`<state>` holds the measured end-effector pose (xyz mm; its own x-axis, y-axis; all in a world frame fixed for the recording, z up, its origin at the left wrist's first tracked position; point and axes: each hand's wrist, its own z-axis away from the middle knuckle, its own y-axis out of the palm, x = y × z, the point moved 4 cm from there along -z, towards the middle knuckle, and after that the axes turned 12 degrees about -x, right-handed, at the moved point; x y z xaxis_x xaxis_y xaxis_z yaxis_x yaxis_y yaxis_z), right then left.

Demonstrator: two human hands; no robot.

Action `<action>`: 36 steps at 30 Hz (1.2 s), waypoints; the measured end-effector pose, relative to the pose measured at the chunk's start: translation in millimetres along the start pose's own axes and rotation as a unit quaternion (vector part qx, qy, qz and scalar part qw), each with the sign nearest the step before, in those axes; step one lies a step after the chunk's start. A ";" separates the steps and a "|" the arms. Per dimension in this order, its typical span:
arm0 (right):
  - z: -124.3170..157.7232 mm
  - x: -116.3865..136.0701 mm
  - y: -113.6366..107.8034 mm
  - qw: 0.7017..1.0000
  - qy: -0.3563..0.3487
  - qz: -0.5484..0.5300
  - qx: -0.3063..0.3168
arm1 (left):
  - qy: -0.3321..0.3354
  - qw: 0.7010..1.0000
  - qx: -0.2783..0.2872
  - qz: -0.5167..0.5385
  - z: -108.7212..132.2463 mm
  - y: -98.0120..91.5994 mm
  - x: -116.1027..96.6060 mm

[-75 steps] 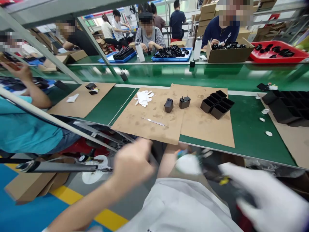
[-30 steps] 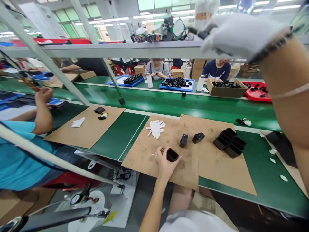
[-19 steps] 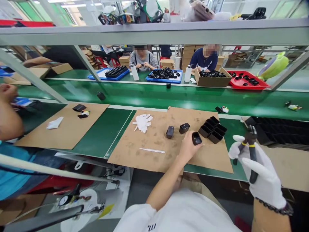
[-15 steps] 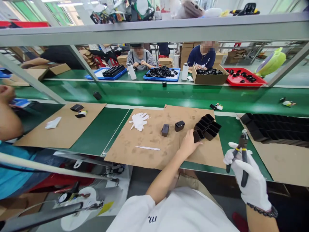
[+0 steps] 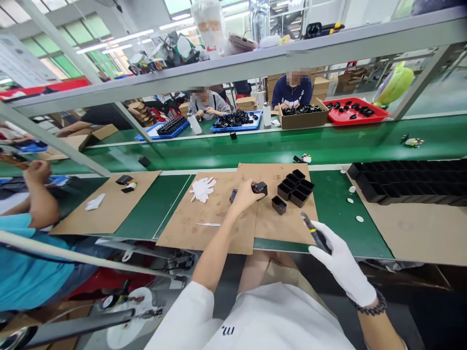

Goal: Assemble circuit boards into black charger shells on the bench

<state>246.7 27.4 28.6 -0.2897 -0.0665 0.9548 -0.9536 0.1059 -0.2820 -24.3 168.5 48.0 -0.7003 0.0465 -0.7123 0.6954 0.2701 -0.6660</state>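
Observation:
My bare left hand (image 5: 245, 195) has its fingers closed around a black plug adapter housing (image 5: 260, 189) on the cardboard mat (image 5: 233, 238). A second black adapter housing (image 5: 233, 195) stands just left of that hand, partly hidden by it. In a white glove, my right hand (image 5: 333, 248) grips pliers (image 5: 316, 233) with dark handles and yellow bands, their jaws pointing up and left above the mat's front right edge. One open black box (image 5: 279, 205) sits apart, in front of a cluster of open black boxes (image 5: 295, 187). Metal tweezers (image 5: 207, 224) lie on the mat's left part.
A white glove (image 5: 203, 189) lies at the mat's back left. Rows of black boxes (image 5: 408, 180) stand at right, with small white discs (image 5: 359, 219) beside them. Beyond the green belt (image 5: 204, 154) are a red tray (image 5: 359, 114), a carton (image 5: 302, 119) and co-workers. A shelf beam crosses overhead.
My left hand has left the box cluster and moved left onto the adapter housing. One box now stands apart from the cluster. My right hand has brought the pliers left, tilting them toward the mat.

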 end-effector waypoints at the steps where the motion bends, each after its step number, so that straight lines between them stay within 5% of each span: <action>1: -4.2 9.8 1.4 0.997 -0.048 0.055 0.025 | 0.004 1.000 0.011 0.010 8.9 -5.4 -6.9; 6: -23.1 49.9 11.5 0.953 -0.194 0.207 0.110 | 0.008 0.993 0.078 0.086 54.1 -38.2 -45.7; 13: -30.6 65.4 14.9 0.938 -0.231 0.214 0.148 | 0.030 0.982 0.130 0.135 81.1 -62.0 -71.4; 20: -27.7 85.0 -2.1 0.915 -0.265 0.246 0.178 | -0.004 0.968 0.187 0.166 87.6 -68.2 -68.6; 24: -16.1 93.1 3.4 0.916 -0.240 0.216 0.240 | -0.006 0.961 0.199 0.193 88.0 -69.9 -67.9; 30: -19.6 86.5 16.2 0.932 -0.188 0.192 0.242 | 0.009 0.957 0.216 0.193 89.8 -71.1 -67.9; 36: -27.2 84.6 15.8 0.899 -0.251 0.270 0.235 | -0.009 0.948 0.236 0.213 90.1 -66.5 -53.1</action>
<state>209.4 50.4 107.6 -0.6099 -0.5830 0.5368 -0.5575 -0.1659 -0.8134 -18.8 61.4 110.2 -0.3392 0.0368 -0.9400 0.9123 -0.2310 -0.3382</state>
